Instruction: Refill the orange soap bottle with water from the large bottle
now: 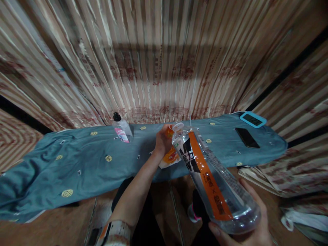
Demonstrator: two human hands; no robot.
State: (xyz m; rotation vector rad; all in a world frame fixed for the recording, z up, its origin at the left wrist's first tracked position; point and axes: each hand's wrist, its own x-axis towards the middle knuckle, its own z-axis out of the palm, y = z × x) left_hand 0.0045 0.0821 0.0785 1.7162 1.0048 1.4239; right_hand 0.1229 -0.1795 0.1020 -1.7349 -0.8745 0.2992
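Note:
A large clear plastic bottle (210, 181) with an orange and white label is tilted in front of me, its uncapped neck pointing up and away. My right hand (251, 222) grips it around the base. Close beside its mouth, my left hand (163, 140) is closed on a small orange thing (169, 131), partly hidden by the fingers; its kind is unclear. Just below that hand, a glossy orange object (171, 156) lies on white paper or wrapping (169, 164) on the cloth, partly covered by my hand and the bottle.
A blue-green cloth (87, 171) covers the long narrow surface. A clear bottle with a black top (123, 131) stands left of my hands. To the right lie a dark phone (247, 138) and a blue-framed digital display (253, 119). A striped curtain (159, 68) hangs behind.

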